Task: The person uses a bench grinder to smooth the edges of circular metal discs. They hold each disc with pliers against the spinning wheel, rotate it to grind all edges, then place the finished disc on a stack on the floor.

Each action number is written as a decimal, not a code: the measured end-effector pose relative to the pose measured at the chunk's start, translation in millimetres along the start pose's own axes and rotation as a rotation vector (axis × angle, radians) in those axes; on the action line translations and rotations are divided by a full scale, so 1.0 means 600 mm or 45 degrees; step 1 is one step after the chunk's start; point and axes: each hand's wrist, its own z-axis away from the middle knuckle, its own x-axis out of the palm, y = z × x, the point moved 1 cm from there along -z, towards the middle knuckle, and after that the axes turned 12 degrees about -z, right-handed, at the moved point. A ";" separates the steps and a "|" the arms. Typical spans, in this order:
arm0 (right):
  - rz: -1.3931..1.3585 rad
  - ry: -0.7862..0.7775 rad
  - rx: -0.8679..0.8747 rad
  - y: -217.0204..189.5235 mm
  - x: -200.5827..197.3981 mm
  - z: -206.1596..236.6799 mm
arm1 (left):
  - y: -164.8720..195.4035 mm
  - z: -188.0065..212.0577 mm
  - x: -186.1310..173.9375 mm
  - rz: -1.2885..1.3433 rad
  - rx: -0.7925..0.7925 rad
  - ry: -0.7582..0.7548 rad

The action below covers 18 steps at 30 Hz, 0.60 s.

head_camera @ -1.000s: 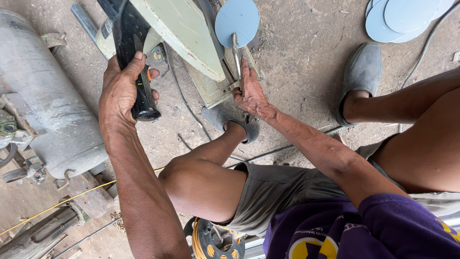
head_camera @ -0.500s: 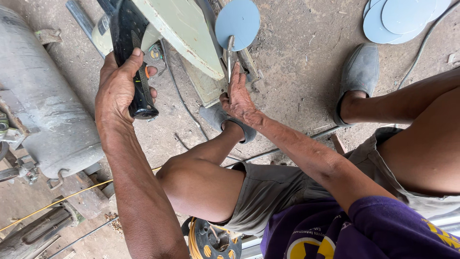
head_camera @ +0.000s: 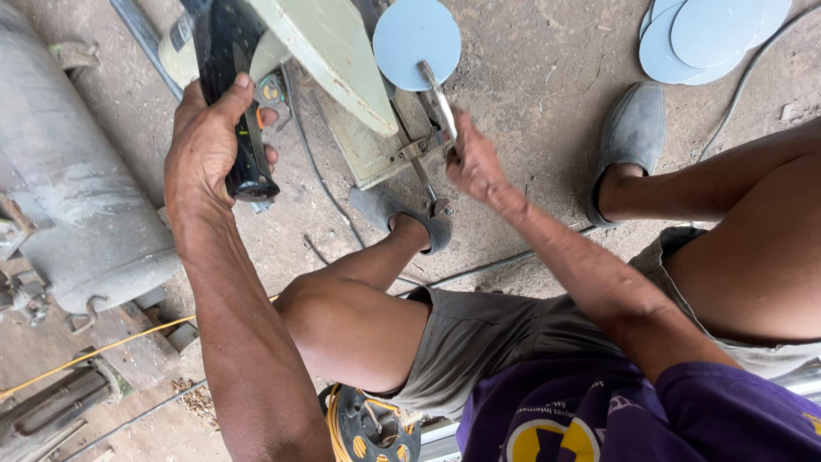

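Leftmost, beside the left hand [head_camera: 209, 150], lies a grey metal tank [head_camera: 64, 171] on its side. That hand is wrapped tight round the black handle [head_camera: 231, 94] of a pale green cutting machine [head_camera: 329, 64], thumb over the top. To its right, the right hand [head_camera: 475, 162] is closed on a thin metal lever [head_camera: 438, 98] at the machine's clamp, just below a light blue disc [head_camera: 416, 38] that stands on edge in the machine. By my reading the step in hand is setting or fastening the disc in the clamp; the next move calls for a firm lever and a steady grip on the handle. Further right of the right hand, more blue discs [head_camera: 710, 34] lie stacked. Everything rests on a dusty, scuffed concrete floor [head_camera: 547, 77] crossed by cables, with a yellow cord reel [head_camera: 368, 423] below the hands, under the knee.
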 end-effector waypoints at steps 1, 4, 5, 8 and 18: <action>-0.071 0.138 0.065 -0.014 0.003 -0.011 | -0.002 0.002 0.001 -0.004 -0.016 0.016; 1.860 0.027 -0.419 -0.058 0.017 -0.030 | 0.002 -0.004 -0.001 0.029 0.021 0.005; 1.933 0.010 -0.452 -0.067 0.022 -0.037 | 0.002 -0.006 0.000 0.055 0.031 -0.011; 2.115 -0.075 -0.517 -0.084 0.036 -0.056 | -0.001 -0.010 0.000 0.018 -0.013 -0.018; 2.556 -0.349 -0.691 -0.151 0.040 -0.071 | 0.008 -0.009 0.007 0.005 -0.026 0.009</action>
